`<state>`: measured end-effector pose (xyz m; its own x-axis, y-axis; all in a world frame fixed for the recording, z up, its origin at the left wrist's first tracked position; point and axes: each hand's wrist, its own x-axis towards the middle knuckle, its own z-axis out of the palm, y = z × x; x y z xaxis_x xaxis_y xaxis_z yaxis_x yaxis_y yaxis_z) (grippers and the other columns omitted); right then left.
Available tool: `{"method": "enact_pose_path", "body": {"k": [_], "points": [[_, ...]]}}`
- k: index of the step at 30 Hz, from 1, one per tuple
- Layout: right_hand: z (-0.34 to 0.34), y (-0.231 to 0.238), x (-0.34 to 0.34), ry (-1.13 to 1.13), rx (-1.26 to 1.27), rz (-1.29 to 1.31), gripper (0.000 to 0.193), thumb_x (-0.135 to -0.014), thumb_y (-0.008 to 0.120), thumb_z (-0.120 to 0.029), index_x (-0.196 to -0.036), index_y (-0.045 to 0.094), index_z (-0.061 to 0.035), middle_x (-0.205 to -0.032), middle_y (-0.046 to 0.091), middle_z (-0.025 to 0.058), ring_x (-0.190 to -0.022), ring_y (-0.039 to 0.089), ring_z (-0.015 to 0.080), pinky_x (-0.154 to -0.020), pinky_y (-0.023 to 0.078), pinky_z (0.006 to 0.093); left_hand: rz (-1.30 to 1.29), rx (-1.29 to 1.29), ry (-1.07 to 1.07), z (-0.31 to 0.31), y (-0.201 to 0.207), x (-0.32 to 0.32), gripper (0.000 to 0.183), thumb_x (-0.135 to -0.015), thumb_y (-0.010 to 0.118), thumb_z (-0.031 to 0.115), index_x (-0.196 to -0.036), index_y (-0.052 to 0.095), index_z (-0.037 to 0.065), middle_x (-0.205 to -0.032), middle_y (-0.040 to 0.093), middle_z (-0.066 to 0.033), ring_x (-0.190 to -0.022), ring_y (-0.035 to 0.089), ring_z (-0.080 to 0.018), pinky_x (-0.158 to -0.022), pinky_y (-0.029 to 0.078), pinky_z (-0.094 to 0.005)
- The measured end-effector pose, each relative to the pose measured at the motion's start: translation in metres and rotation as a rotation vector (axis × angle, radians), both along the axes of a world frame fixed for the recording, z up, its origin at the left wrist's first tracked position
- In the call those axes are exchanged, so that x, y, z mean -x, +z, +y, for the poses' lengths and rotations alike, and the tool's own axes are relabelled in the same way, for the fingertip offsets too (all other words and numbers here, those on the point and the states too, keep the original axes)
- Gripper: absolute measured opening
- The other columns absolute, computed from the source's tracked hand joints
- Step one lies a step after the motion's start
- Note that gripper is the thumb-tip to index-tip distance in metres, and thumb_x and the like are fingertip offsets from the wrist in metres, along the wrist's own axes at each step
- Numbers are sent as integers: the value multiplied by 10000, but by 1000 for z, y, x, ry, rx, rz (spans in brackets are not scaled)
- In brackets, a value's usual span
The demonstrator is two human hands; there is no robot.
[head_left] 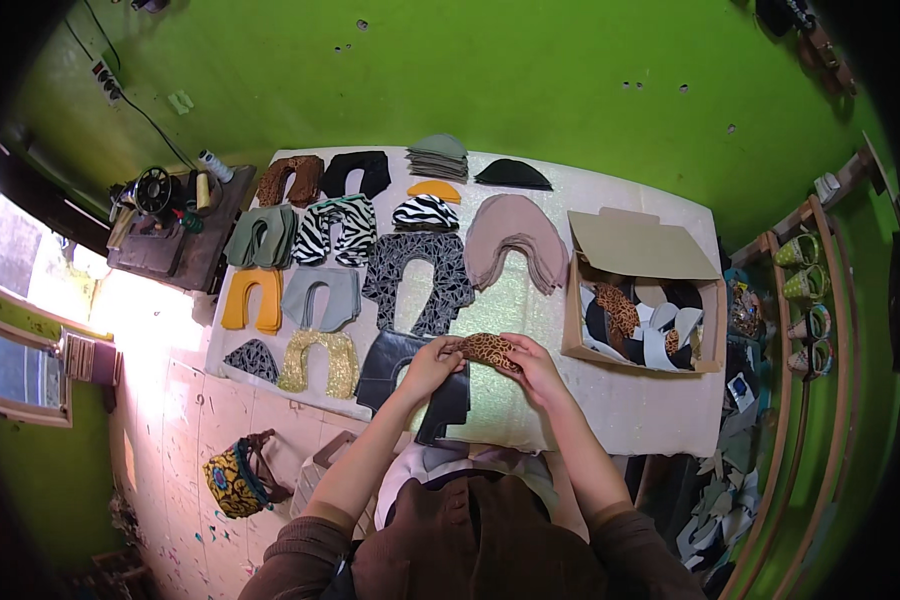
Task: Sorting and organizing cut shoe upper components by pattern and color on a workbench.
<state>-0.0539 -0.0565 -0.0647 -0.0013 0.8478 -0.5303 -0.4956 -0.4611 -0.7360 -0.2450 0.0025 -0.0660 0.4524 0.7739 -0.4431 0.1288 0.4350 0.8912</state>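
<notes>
A curved leopard-print fabric piece [490, 349] is held between my two hands near the table's front edge. My left hand [434, 366] pinches its left end, and my right hand [536, 370] grips the right end with the fingers over it. Below my left hand lie black, leather-like cut pieces [390, 362], partly covered by the hand and forearm. Just beyond is a dark U-shaped patterned stack [418, 270]. A pink U-shaped stack [513, 232] sits farther back. To the right, an open cardboard box [645, 240] contains mixed pieces, including leopard-print ones [616, 308].
On the table's left are U-shaped stacks in zebra print [336, 230], gold [320, 364] and other colours. Half-moon pieces [437, 158] lie at the back. A sewing machine [155, 195] stands left, a patterned bag [235, 478] on the floor, and a shoe rack [820, 400] at right.
</notes>
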Motion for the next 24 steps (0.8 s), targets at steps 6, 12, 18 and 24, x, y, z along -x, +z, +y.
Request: {"method": "enact_pose_path", "body": {"k": [6,12,18,24], "points": [[11,-7,11,-132,-52,-97,319,-840,410,38,-1147,490,2,-1067,552,104,-944,560,169,-816,474,272,49,-106,-145,21,-7,6,271,-853,497,11,-1116,476,-48,-950,571,-68,-827,567,-100,-744,472,-205],[15,-17,10,-178,-137,-354,333,-803,415,81,-1111,522,13,-1043,564,92,-940,545,145,-828,429,242,143,-244,-224,30,-5,0,276,-838,529,54,-1097,501,-37,-913,599,-67,-787,576,-101,-729,464,-219],[25,-23,7,-186,-144,-487,332,-796,420,95,-1105,516,24,-1039,561,89,-941,538,140,-826,423,238,368,-436,-279,40,7,-11,321,-793,580,129,-1077,537,-14,-885,627,-124,-775,600,-179,-737,465,-278],[37,-35,3,-184,-141,-540,318,-800,431,84,-1100,521,30,-1035,568,95,-940,543,145,-827,428,239,388,-542,-227,51,5,-19,298,-751,592,116,-1020,563,-8,-869,619,-169,-769,613,-261,-719,475,-322]]}}
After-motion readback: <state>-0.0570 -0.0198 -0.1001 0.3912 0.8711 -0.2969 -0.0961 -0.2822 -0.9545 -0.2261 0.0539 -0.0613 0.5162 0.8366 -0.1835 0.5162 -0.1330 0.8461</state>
